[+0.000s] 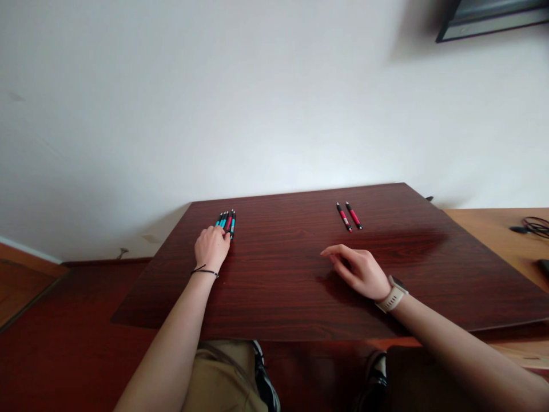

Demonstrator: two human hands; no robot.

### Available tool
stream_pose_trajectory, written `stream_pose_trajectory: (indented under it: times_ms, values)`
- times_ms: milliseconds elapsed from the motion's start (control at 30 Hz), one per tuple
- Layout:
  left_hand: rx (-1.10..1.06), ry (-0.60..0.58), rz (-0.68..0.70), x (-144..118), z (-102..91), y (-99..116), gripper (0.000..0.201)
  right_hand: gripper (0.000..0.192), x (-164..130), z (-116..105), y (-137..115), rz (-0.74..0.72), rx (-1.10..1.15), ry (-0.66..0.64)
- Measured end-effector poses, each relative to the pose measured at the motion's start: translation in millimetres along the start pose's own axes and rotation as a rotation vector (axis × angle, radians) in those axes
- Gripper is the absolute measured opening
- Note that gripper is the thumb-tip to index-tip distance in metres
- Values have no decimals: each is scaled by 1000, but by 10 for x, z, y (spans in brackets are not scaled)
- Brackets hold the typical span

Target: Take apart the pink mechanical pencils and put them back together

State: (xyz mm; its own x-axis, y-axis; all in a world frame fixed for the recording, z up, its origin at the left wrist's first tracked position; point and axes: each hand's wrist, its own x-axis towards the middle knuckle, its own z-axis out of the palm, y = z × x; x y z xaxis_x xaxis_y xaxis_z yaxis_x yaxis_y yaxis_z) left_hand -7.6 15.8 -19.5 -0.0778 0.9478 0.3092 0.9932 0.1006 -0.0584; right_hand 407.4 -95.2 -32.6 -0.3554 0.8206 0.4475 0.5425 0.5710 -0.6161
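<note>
My left hand (pixel 211 245) reaches to a row of pens at the table's left. Its fingers close around the lower end of a pink pen (pixel 229 222) with a black top. A blue pen (pixel 233 223) lies to the right of the pink one, and more blue pens (pixel 221 220) lie to its left; my fingers partly cover the row. My right hand (pixel 354 268) hovers low over the table with nothing in it, fingers loosely curved and apart from the thumb. Beyond it lie two pink pens, one on the left (pixel 343 217) and one on the right (pixel 354 216).
The dark wooden table (pixel 274 274) backs against a white wall (pixel 266 103). On the right is a lighter wooden surface (pixel 484 229) with a black cable (pixel 536 225). A screen (pixel 497 20) hangs at the upper right.
</note>
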Motion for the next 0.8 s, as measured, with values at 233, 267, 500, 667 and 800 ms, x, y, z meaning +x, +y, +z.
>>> stream_pose_trajectory:
  times_ms: [233, 267, 500, 667, 800]
  values:
    - [6, -34, -33, 5, 14, 16, 30, 22, -8, -8, -4, -4, 8, -9]
    - [8, -28, -44, 7, 14, 10, 29, 22, -7, -10, -8, -3, 8, -9]
    - [-36, 146, -131, 40, -73, -79, 23, 22, 7, -7, -20, 18, 19, -17]
    - [-212, 335, -37, 24, -227, -23, 19, 22, 28, -15, -34, 82, 29, 26]
    - [-435, 414, 75, -60, -368, 220, 15, 24, 77, -26, -10, 191, 120, 96]
